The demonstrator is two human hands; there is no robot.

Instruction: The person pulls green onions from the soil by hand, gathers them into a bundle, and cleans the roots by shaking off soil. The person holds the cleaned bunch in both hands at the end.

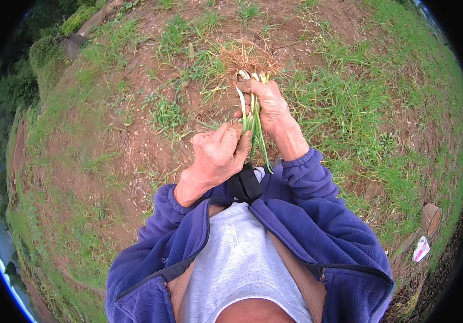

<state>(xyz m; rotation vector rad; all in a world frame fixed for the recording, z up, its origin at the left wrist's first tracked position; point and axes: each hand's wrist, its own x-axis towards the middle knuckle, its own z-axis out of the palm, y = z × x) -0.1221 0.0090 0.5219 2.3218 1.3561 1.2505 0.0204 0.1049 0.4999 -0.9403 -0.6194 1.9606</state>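
A bunch of green onions (258,131) with white stem ends and long green leaves lies upright before my body, stem ends pointing away. My right hand (269,101) is closed around it just below the stem ends, with the thumb across the front. Lower down, my left hand (221,151) pinches green leaves at the bunch's left side between thumb and fingers. One white stem (240,98) stands a little apart on the left of the bunch. A tangle of dry brown roots or straw (247,56) shows just beyond the stem ends.
Brown soil (134,165) with scattered grass tufts surrounds me. Denser green grass (336,109) grows on the right. A woven basket (431,218) and a white and pink plastic bag (421,248) lie at the far right. Shrubs (47,56) stand at the upper left.
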